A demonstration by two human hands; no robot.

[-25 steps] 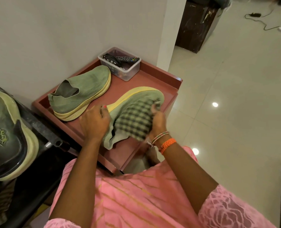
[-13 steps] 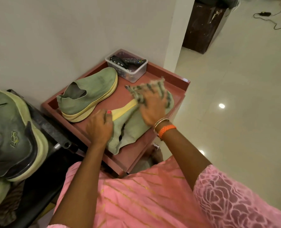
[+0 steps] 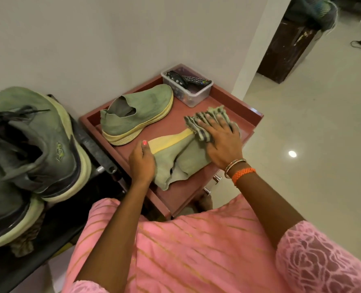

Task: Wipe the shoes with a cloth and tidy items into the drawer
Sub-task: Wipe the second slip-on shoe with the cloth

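On the reddish worktop [image 3: 175, 121], a raised-edge top set into the corner by the wall, two green slip-on shoes lie side by side. The near shoe [image 3: 181, 161] is on its side with its pale yellow sole turned up and away from the person. The left hand [image 3: 142, 160] grips its heel end, fingers curled round the back of the upper and the thumb lying on the sole. The right hand [image 3: 223, 140] is spread flat over the toe end, fingers straight and slightly apart, pressing a checked cloth [image 3: 198, 124] onto the shoe; the cloth bunches out beyond the fingertips, and the toe itself is hidden under hand and cloth.

The far shoe [image 3: 139, 115] stands upright on its sole nearer the wall, untouched, toe pointing at a clear plastic box [image 3: 194, 96] in the back corner. A black remote control [image 3: 196, 80] lies in the box with other dark items I cannot make out.

To the left, on a dark rack [image 3: 95, 144], sit larger grey-green laced sneakers [image 3: 33, 153]. Bangles and an orange band [image 3: 242, 173] circle the right wrist.
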